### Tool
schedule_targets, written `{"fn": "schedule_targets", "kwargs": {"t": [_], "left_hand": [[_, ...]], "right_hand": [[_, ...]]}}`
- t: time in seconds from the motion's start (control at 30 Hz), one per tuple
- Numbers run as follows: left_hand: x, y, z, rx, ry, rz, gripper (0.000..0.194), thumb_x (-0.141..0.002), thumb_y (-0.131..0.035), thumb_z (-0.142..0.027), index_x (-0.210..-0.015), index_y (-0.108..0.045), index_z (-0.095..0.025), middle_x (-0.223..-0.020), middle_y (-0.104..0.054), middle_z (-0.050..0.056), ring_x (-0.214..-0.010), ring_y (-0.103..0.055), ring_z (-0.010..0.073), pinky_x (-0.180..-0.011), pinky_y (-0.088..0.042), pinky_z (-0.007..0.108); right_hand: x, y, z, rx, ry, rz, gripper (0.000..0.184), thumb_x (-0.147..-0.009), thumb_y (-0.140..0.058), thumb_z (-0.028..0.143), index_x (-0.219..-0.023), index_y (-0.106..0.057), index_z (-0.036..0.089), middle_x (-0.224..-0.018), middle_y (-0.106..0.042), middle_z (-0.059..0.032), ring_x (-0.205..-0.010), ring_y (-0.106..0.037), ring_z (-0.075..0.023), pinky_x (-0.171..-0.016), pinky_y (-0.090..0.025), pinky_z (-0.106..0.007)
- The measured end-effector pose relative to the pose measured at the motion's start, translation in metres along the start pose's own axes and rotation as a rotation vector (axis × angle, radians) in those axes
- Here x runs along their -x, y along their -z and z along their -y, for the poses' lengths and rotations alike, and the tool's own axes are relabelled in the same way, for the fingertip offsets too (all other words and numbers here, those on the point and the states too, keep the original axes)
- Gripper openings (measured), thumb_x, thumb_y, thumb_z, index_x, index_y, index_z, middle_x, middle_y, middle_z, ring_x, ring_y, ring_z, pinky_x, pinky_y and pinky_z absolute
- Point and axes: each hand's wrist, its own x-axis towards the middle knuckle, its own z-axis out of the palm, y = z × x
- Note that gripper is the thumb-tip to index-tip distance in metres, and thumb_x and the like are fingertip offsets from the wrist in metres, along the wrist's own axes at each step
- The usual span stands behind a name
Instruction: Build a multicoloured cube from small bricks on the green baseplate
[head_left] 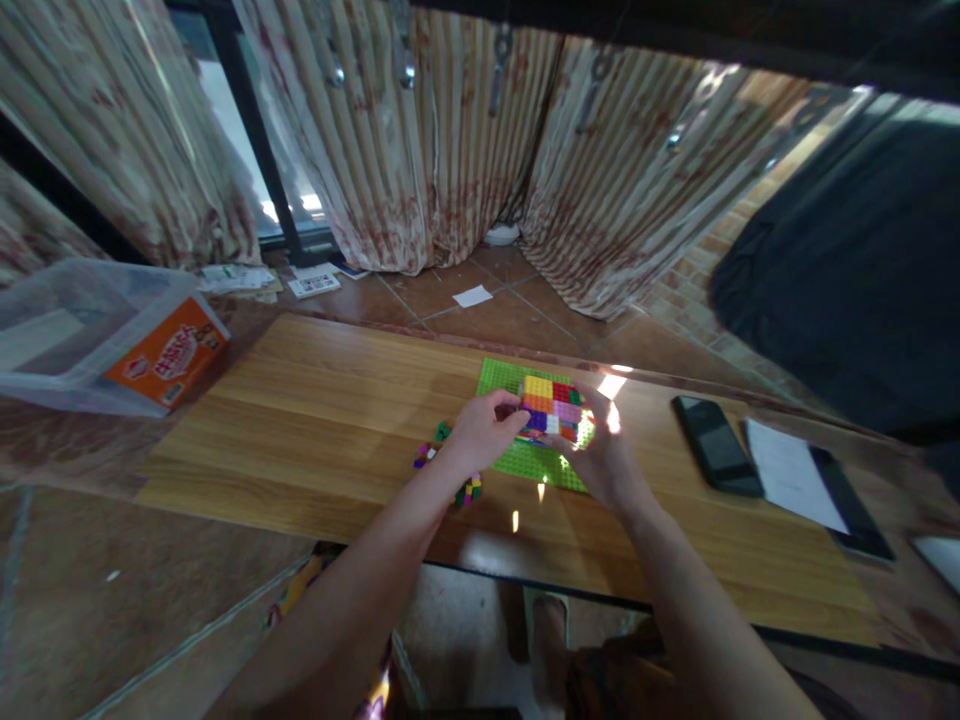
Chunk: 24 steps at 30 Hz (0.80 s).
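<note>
A block of colourful toy bricks (553, 408), with yellow, red, pink, purple, white and orange pieces on top, sits on or just over a green studded baseplate (529, 462). At its left side my left hand (484, 428) is closed, thumb and index finger against the front left corner. My right hand (606, 458) curls around the right side, its thumb at the front edge. Loose small bricks (469, 490) lie on the table left of the baseplate, partly hidden behind my left forearm. Whether a single brick is pinched in my left fingers is too small to tell.
The wooden table (315, 410) carries a black phone (716, 445) at right, beside a white paper (795, 473) over a dark tablet-like slab (855, 510). A clear plastic bin (90, 330) with an orange label stands beyond the left end. Curtains (450, 140) hang behind.
</note>
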Motion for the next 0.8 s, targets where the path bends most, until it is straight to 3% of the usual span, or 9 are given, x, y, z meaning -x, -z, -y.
{"fn": "schedule_targets", "kwargs": {"t": [0.1,0.2,0.33,0.43,0.57,0.67,0.8], "left_hand": [[-0.001,0.012,0.002,0.019,-0.007,-0.017,0.023,-0.079,-0.059,-0.027,-0.095,-0.067,-0.014,-0.087,-0.071,0.006,-0.074,-0.063,0.0139,-0.068,-0.05,0.026],[-0.003,0.034,0.005,0.065,0.014,-0.117,0.023,-0.08,-0.057,-0.028,-0.094,-0.067,-0.013,-0.084,-0.07,0.005,-0.072,-0.062,0.0122,-0.068,-0.049,0.024],[-0.004,0.062,0.007,0.112,0.049,-0.243,0.022,-0.08,-0.056,-0.028,-0.092,-0.066,-0.013,-0.077,-0.067,0.003,-0.067,-0.06,0.0104,-0.064,-0.049,0.023],[-0.003,0.069,0.009,0.096,0.061,-0.273,0.021,-0.078,-0.057,-0.028,-0.091,-0.067,-0.013,-0.076,-0.067,0.003,-0.066,-0.06,0.01,-0.065,-0.049,0.022],[-0.003,0.068,0.01,0.057,0.027,-0.247,0.02,-0.078,-0.057,-0.026,-0.09,-0.067,-0.013,-0.082,-0.069,0.005,-0.072,-0.061,0.0113,-0.072,-0.05,0.025],[-0.003,0.067,0.011,0.041,0.0,-0.229,0.021,-0.079,-0.056,-0.026,-0.09,-0.067,-0.012,-0.084,-0.07,0.005,-0.073,-0.062,0.0119,-0.072,-0.05,0.025],[-0.001,0.068,0.01,0.02,0.011,-0.235,0.02,-0.079,-0.056,-0.025,-0.089,-0.068,-0.013,-0.084,-0.07,0.005,-0.075,-0.062,0.0117,-0.073,-0.05,0.025]], "right_hand": [[-0.001,0.007,0.002,0.029,0.041,0.02,0.074,-0.073,-0.068,0.036,-0.137,-0.034,0.022,-0.128,-0.048,-0.0145,-0.11,-0.053,-0.0288,-0.093,-0.046,-0.053],[-0.001,0.016,0.016,0.038,0.106,-0.019,0.075,-0.073,-0.068,0.034,-0.138,-0.034,0.024,-0.137,-0.041,-0.0148,-0.119,-0.048,-0.03,-0.096,-0.044,-0.054],[0.009,0.017,0.051,0.018,0.105,-0.133,0.038,-0.084,-0.055,0.027,-0.123,-0.053,0.026,-0.123,-0.054,-0.0109,-0.113,-0.053,-0.0257,-0.095,-0.046,-0.049],[0.021,0.004,0.071,-0.114,0.208,0.105,0.021,-0.089,-0.05,0.024,-0.106,-0.063,0.027,-0.101,-0.064,-0.0057,-0.095,-0.061,-0.02,-0.085,-0.051,-0.041],[0.032,-0.021,0.08,-0.117,0.261,0.375,0.019,-0.091,-0.049,0.025,-0.096,-0.067,0.023,-0.093,-0.065,-0.0055,-0.086,-0.06,-0.0174,-0.079,-0.051,-0.035],[0.036,-0.034,0.08,-0.075,0.237,0.439,0.019,-0.09,-0.051,0.026,-0.09,-0.069,0.022,-0.088,-0.065,-0.0058,-0.083,-0.058,-0.0182,-0.077,-0.049,-0.035],[0.038,-0.044,0.081,-0.032,0.198,0.4,0.017,-0.087,-0.055,0.03,-0.086,-0.07,0.023,-0.084,-0.065,-0.0057,-0.081,-0.058,-0.0197,-0.076,-0.048,-0.035]]}}
